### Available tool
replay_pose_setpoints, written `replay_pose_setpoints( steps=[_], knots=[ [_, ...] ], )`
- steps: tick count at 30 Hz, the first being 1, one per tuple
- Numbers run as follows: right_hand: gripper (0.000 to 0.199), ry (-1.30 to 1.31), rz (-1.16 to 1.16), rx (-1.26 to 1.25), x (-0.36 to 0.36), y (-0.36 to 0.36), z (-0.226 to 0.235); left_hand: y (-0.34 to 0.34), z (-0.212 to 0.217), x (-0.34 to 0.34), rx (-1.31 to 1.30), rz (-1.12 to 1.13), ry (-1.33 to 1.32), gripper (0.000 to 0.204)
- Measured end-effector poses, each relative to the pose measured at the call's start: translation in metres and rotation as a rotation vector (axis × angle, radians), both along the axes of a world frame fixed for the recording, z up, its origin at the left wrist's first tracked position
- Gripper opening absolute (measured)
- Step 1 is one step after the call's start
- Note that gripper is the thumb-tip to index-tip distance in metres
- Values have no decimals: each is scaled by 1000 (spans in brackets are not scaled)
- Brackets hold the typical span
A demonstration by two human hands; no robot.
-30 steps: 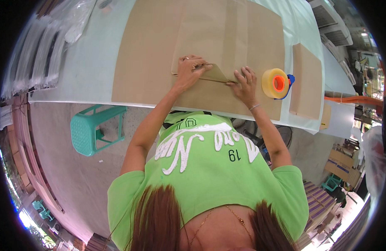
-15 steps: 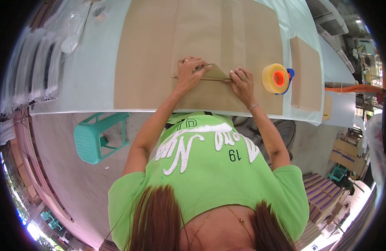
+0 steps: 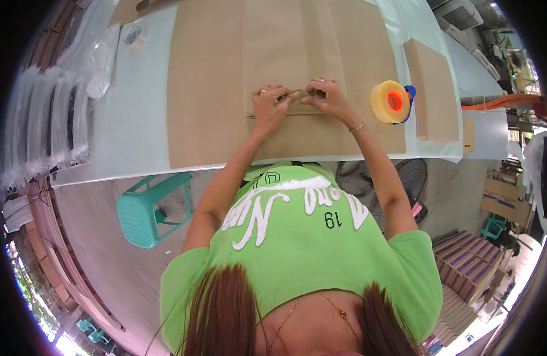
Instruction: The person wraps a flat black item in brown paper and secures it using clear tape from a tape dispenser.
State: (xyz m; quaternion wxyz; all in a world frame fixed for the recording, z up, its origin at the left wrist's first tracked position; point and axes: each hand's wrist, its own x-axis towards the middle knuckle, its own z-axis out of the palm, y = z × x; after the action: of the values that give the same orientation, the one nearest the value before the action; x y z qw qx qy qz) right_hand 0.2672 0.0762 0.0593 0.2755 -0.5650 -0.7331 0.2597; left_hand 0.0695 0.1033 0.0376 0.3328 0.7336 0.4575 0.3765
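Note:
A flat bundle of brown paper (image 3: 276, 50) lies on a large brown sheet (image 3: 205, 89) in front of me, with a lengthwise band running down it. At its near end, my left hand (image 3: 268, 104) pinches the folded edge between thumb and fingers. Close beside it, my right hand (image 3: 328, 98) is closed on the same edge. A small raised fold of paper shows between the two thumbs. Whatever the paper covers is hidden. To the right of my right hand, a large roll of yellowish tape (image 3: 385, 102) with an orange core sits in a blue holder.
Beyond the tape stands a long brown paper-covered box (image 3: 432, 89). Clear plastic bags (image 3: 48, 118) hang over the table's left side, near a small tape roll (image 3: 133, 37). A green plastic stool (image 3: 142, 216) stands below the table's front edge, and a fan (image 3: 404, 184) stands to the right.
My right hand has moved left and away from me along the paper edge, closer to my left hand. The triangular flap between my hands has been folded down smaller.

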Motion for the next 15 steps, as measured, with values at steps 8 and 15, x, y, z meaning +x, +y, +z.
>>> replay_pose_setpoints(
  steps=[8,15],
  knots=[
    [20,136,-173,66,-11,-1,-14,-2,2,-2,83,-7,110,25],
    [19,125,-229,90,-14,-4,-16,-34,-30,-35,508,-345,483,57]
  ],
)
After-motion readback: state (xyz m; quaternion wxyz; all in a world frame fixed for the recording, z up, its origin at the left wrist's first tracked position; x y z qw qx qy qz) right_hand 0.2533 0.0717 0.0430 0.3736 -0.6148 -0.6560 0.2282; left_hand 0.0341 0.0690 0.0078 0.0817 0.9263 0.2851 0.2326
